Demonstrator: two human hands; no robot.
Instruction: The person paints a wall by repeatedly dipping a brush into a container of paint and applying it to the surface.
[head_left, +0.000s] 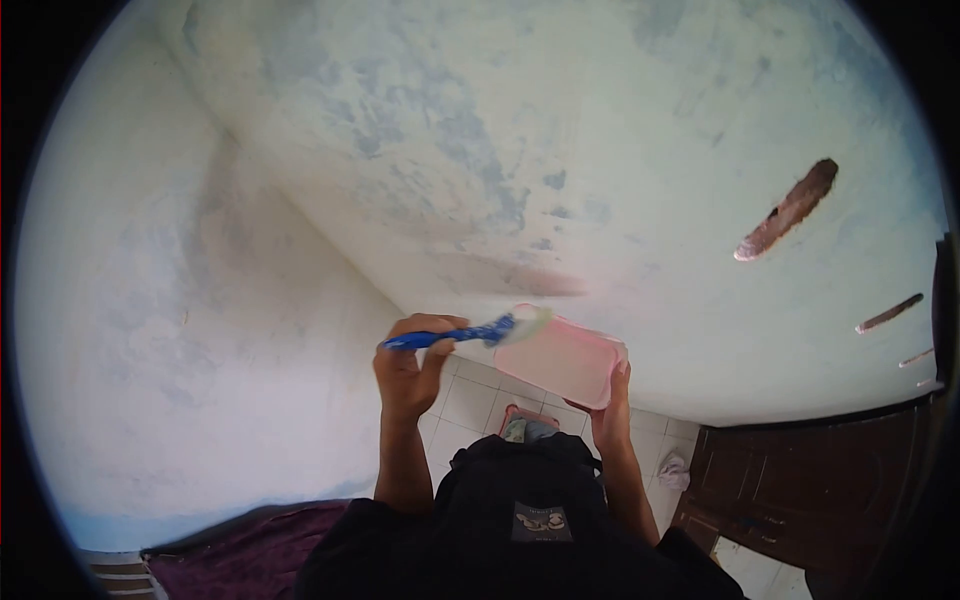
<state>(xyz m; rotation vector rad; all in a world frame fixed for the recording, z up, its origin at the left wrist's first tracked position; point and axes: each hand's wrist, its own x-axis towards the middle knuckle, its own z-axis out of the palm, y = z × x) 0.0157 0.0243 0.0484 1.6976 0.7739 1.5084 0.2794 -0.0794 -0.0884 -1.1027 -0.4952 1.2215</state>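
My left hand is closed around the blue handle of a paintbrush. The brush points right, and its pale, blurred bristles are over the left edge of a pink tray. My right hand grips the tray at its right side, with the thumb along the edge and fingers partly hidden underneath. The tray is tilted, and its inside looks pale pink. Beyond both hands rises a pale wall with patchy grey-blue marks.
Long brown gouges mark the wall at right. Dark wooden furniture stands lower right, near a whitish cloth on the tiled floor. A pink object is below the tray. Purple fabric lies lower left.
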